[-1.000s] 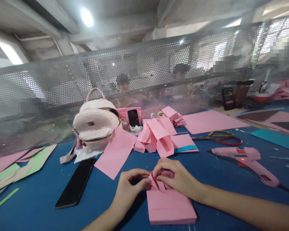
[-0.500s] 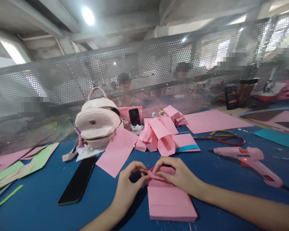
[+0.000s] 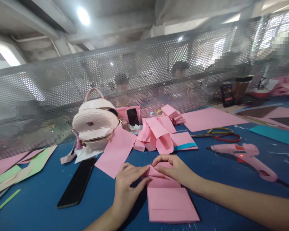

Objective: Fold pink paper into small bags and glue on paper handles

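Fingers (image 3: 140, 171) of both hands closed on packet (image 3: 170, 203): left hand (image 3: 126, 187) pinches its upper left edge, thumb below, forefinger above; right hand (image 3: 179, 170) pinches the top fold, thumb and forefinger together, covering the upper right part. Some fingertips hidden; exact fold layers hard to make out. Packet lies front centre on table (image 3: 103, 195), flat, squarish, smooth pink paper, crease across lower part. Both forearms cut off by frame.

Left to right: sheets (image 3: 36, 162), pink, green, beige, overlapping, cut off at left edge. Phone (image 3: 76, 183), black, glossy slab, lying tilted. Bag (image 3: 98, 120), pale, rounded, looks leathery, top handle; lower right partly hidden by pink sheet (image 3: 119, 149). Small phone (image 3: 133, 116) leaning upright behind, bottom hidden. Folded pieces (image 3: 156, 133), crumpled heap, stiff pink paper. Scissors (image 3: 223, 134), blades partly lost against table. Glue gun (image 3: 245, 157), pink plastic, red light, cord cut off at right. Tumbler (image 3: 242, 89), blurred. Mesh (image 3: 144, 70), perforated metal, across the back; people behind it hazy, pixelated.
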Tool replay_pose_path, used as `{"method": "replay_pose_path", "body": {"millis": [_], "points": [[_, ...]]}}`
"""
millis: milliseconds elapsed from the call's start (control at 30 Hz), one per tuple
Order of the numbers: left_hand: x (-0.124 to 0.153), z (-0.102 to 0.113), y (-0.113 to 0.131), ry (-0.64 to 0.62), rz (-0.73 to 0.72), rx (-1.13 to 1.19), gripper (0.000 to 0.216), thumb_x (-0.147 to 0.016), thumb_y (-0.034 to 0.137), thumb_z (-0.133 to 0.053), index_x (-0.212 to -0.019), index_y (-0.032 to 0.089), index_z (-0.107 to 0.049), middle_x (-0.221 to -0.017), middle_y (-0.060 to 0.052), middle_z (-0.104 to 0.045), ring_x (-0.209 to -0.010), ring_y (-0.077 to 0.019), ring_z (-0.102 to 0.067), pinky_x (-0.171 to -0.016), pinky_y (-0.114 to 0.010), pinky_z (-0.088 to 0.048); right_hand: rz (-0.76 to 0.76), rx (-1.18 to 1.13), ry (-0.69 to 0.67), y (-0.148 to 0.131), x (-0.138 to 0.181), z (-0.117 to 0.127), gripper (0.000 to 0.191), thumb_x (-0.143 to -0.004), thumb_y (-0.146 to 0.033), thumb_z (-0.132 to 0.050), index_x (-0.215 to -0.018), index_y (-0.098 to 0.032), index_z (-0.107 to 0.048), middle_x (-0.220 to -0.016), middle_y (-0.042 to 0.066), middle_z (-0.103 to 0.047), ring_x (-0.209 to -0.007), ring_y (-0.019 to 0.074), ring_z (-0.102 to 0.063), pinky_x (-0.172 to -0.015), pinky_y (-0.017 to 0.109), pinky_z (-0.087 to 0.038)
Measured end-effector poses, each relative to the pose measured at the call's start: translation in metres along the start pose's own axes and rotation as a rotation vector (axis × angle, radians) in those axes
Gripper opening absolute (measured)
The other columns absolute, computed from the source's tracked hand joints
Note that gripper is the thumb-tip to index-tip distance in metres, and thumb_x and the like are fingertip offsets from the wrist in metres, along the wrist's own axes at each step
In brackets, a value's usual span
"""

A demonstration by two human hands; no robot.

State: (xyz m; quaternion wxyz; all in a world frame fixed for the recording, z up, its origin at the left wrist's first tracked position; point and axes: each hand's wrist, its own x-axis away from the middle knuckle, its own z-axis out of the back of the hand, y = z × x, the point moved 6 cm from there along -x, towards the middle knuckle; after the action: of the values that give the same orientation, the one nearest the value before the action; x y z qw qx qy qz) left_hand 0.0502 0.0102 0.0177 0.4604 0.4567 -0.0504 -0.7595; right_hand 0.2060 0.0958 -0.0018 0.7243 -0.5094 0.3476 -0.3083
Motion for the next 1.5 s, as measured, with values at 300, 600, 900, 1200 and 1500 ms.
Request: {"method": "replay_pose_path", "body": {"millis": [300,600,900,1200,1500], "points": [[-0.001,-0.003,0.0,-0.017,0.132,0.032,0.012,-0.083,0.026,-0.074,-0.095,0.027,-0.075,-0.089,0.001,-0.078,-0.074,-0.0179,-0.068,-0.079,-0.036,-0.041,-0.024,-0.023,-0.014,-0.002,0.001,-0.004,0.019,-0.074,-0.034,-0.069,-0.083,-0.018,-0.072,-0.088,0.005,-0.073,-0.088,0.0226,-0.066,-0.089,0.037,-0.047],[-0.001,-0.004,-0.004,-0.009,0.16,0.14,0.01,-0.082,0.02,-0.075,-0.089,0.027,-0.076,-0.087,0.002,-0.078,-0.075,-0.0168,-0.069,-0.08,-0.035,-0.04,0.055,-0.004,0.007,-0.006,0.002,-0.004,0.018,-0.076,-0.033,-0.07,-0.081,-0.018,-0.064,-0.082,0.002,-0.066,-0.082,0.0195,-0.062,-0.083,0.033,-0.047],[-0.003,-0.005,-0.006,-0.019,0.287,0.193,0.006,-0.081,0.024,-0.076,-0.076,0.026,-0.077,-0.071,0.003,-0.075,-0.068,-0.0174,-0.065,-0.075,-0.033,-0.041,0.072,-0.012,-0.043,-0.01,0.004,-0.008,0.019,-0.081,-0.036,-0.067,-0.081,-0.018,-0.062,-0.081,0.002,-0.065,-0.082,0.0189,-0.062,-0.08,0.031,-0.047],[-0.003,-0.005,-0.009,0.002,0.354,0.24,0.014,-0.082,0.027,-0.074,-0.068,0.024,-0.076,-0.067,0.001,-0.074,-0.067,-0.0187,-0.065,-0.074,-0.033,-0.042,0.166,0.069,-0.093,-0.015,0.011,-0.011,0.018,-0.085,-0.038,-0.069,-0.09,-0.02,-0.066,-0.089,0.002,-0.068,-0.086,0.0174,-0.064,-0.08,0.029,-0.047],[-0.005,-0.006,0.001,-0.031,0.222,0.201,0.016,-0.084,0.016,-0.07,-0.069,0.022,-0.071,-0.07,0.002,-0.074,-0.068,-0.0162,-0.065,-0.078,-0.033,-0.04,0.153,0.055,-0.05,-0.02,0.012,-0.011,0.008,-0.086,-0.025,-0.066,-0.09,-0.02,-0.064,-0.088,0.001,-0.067,-0.083,0.0159,-0.063,-0.076,0.027,-0.048]]}}
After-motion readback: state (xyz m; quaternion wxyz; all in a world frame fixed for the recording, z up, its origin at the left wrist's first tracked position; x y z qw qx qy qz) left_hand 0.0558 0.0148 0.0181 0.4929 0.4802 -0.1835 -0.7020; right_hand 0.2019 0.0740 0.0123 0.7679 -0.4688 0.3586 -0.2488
